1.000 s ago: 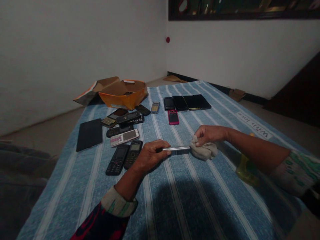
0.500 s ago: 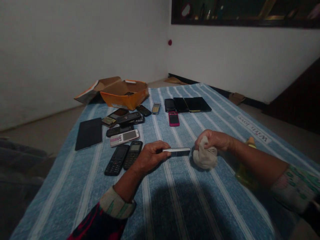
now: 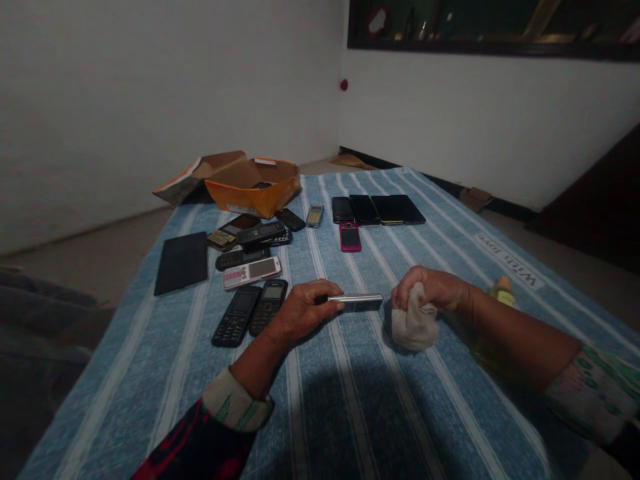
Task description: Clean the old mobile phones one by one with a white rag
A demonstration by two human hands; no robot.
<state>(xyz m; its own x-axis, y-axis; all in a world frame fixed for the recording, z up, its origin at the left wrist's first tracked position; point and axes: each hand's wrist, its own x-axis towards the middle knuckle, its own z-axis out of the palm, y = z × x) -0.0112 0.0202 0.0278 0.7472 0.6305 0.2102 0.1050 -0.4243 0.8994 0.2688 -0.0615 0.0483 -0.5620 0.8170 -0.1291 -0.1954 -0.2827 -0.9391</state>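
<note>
My left hand (image 3: 303, 311) grips one end of a slim silver phone (image 3: 359, 301), held edge-on just above the blue striped cloth (image 3: 350, 400). My right hand (image 3: 431, 291) is closed on a crumpled pale rag (image 3: 413, 325), a short gap to the right of the phone's free end. Two black keypad phones (image 3: 250, 315) lie just left of my left hand.
Several more keypad phones (image 3: 250, 250) and a dark tablet (image 3: 181, 262) lie at left. An open orange cardboard box (image 3: 250, 185) stands at the far edge. A row of black smartphones (image 3: 379, 209) and a pink phone (image 3: 350, 237) lie beyond. A yellow bottle (image 3: 495, 320) stands behind my right forearm.
My right hand drew the rag off the phone's end and moved it slightly right and down. My left hand kept holding the phone, turning it a little.
</note>
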